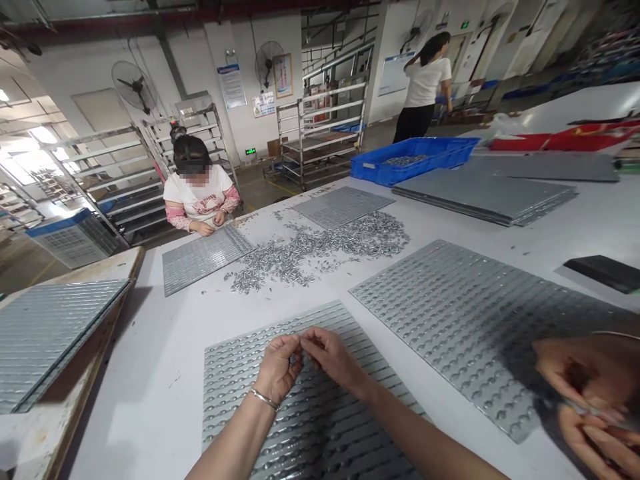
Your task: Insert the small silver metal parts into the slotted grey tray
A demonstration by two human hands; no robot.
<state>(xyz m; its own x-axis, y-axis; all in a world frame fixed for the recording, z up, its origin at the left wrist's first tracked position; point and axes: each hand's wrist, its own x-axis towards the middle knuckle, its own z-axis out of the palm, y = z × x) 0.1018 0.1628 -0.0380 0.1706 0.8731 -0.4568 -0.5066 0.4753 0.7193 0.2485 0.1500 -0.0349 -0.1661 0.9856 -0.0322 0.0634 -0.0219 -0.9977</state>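
Note:
My left hand point(281, 367), with a silver bangle point(265, 399) at its wrist, is closed, fingers curled and thumb pinching. Fingertip to fingertip with it, my right hand point(330, 360) is also closed in a pinch. What they pinch is too small to make out. Both are over a grey ridged board point(235, 373), which carries rows of small, shiny oval pieces along its left side. On the far side of this board lies a spread heap of loose small silver pieces point(285, 260).
To the right, another person's hands point(590, 393) work over a second ridged board point(445, 307). Across the table sits a person point(200, 193) by another board point(200, 260). A blue crate point(380, 175), stacked grey sheets point(480, 190) and a black block point(603, 272) also lie here.

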